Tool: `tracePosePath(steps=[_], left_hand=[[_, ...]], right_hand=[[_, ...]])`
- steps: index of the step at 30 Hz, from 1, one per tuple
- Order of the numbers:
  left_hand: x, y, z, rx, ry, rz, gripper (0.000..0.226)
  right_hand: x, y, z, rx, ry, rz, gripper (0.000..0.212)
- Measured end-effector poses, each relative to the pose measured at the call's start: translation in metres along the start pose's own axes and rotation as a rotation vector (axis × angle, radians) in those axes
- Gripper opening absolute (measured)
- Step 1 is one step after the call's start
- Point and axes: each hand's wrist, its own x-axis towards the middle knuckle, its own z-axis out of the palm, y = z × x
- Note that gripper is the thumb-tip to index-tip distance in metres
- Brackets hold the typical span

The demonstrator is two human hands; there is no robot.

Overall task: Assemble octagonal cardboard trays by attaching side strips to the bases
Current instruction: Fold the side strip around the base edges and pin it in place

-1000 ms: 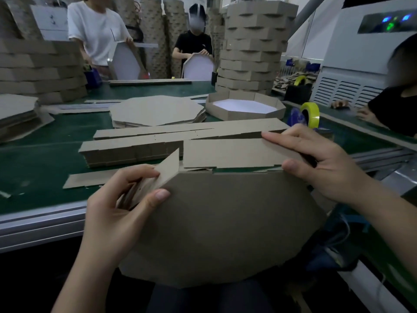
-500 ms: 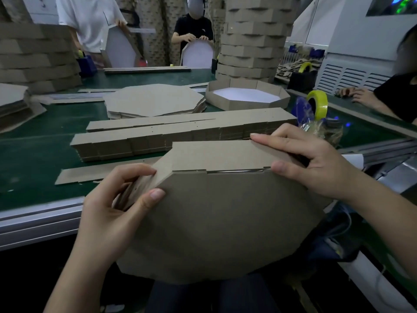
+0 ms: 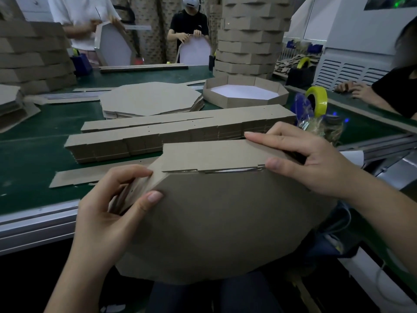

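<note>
Holding the base (image 3: 214, 222) tilted over the lap, left hand (image 3: 108, 213) pinching its upper-left corner, thumb on the face, fingers curled over the bent end of the strip (image 3: 214, 154). Pinching the far edge with the right hand (image 3: 316, 163), thumb on the base, forefinger straight along the strip's top. Thin gap along that seam; hemmed beyond by a strip stack (image 3: 158, 141) on the table (image 3: 33, 154), with free room toward the lap.

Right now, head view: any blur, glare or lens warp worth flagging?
Head view: dim, flat light, and the lap area is nearly black. The left hand, right hand and octagonal base are sharp, with no motion smear. Wide-angle warp rounds the base's edges. The white machine is the brightest patch. No hard glare on the cardboard.
</note>
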Motion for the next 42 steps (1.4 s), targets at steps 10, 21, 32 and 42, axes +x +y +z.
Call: tracePosePath(steps=[10,21,32,42], left_hand=[[-0.001,0.0,-0.004,0.005,0.016,-0.019,0.022],[0.0,0.0,-0.005,0.0,-0.019,-0.039,0.024],[0.052,0.057,0.023,0.501,-0.506,0.286,0.037],[0.051,0.06,0.034,0.536,-0.478,0.248,0.038]], right_hand=[[-0.001,0.002,-0.001,-0.001,0.022,0.033,0.045],[0.003,0.003,0.0,0.0,-0.039,0.018,0.049],[0.013,0.003,0.004,0.02,-0.124,0.028,0.047],[0.02,0.012,0.0,0.158,-0.174,0.09,0.039]])
